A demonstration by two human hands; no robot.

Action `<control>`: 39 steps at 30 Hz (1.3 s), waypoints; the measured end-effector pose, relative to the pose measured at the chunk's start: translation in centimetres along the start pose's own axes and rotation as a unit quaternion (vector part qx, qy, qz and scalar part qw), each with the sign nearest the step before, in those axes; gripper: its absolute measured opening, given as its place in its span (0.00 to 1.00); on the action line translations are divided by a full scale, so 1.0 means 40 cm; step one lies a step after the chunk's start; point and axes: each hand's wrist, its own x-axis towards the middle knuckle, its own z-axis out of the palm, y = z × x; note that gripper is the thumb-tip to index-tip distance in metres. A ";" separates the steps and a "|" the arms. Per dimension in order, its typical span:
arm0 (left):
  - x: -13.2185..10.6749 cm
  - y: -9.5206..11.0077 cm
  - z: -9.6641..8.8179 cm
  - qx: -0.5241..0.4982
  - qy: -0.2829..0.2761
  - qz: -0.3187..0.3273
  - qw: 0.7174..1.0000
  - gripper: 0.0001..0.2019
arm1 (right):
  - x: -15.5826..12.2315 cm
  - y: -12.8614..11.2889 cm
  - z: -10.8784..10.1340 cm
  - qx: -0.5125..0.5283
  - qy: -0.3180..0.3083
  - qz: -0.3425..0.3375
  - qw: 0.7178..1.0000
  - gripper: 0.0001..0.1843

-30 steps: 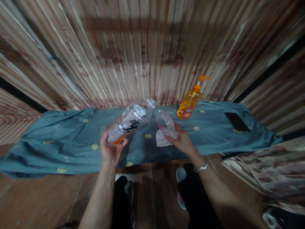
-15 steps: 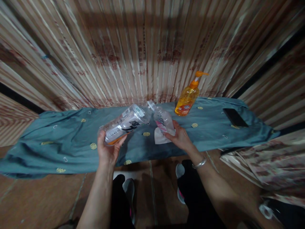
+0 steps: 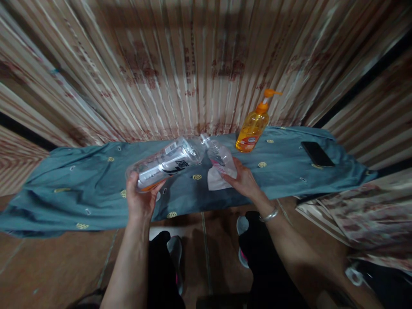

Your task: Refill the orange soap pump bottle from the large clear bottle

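My left hand [image 3: 143, 201] is closed round the base of a large clear plastic bottle [image 3: 165, 165] with a silver, black and orange label. That bottle lies tilted in the air, its neck end pointing right and away from me. In my right hand [image 3: 243, 179] is a smaller clear plastic bottle [image 3: 219, 154], its top leaning up and left. A white tissue or cloth [image 3: 215, 181] sits under and against this small bottle, partly beneath my fingers. The necks of the two bottles come close together; whether they touch, I cannot tell.
An orange pump bottle [image 3: 252, 132] stands at the back of a bench covered by a teal patterned cloth [image 3: 93, 184]. A black phone [image 3: 318, 154] lies on its right part. A striped curtain [image 3: 174, 77] hangs behind. My shoes [image 3: 243, 240] are on the tiled floor [image 3: 77, 262].
My left hand and the large bottle have shifted slightly left, and the bottle has turned a little. My right hand keeps its hold on the small bottle.
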 end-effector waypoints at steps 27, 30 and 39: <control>0.027 0.016 -0.010 -0.010 -0.002 0.087 0.996 0.25 | -0.020 0.021 0.047 -0.045 0.035 -0.021 0.998 0.35; 0.026 0.022 -0.007 -0.011 -0.013 0.095 0.995 0.26 | -0.023 0.022 0.051 -0.061 0.028 -0.017 0.998 0.35; 0.019 0.034 0.009 -0.012 -0.029 0.121 0.992 0.24 | -0.026 0.027 0.061 -0.059 0.039 -0.007 0.997 0.33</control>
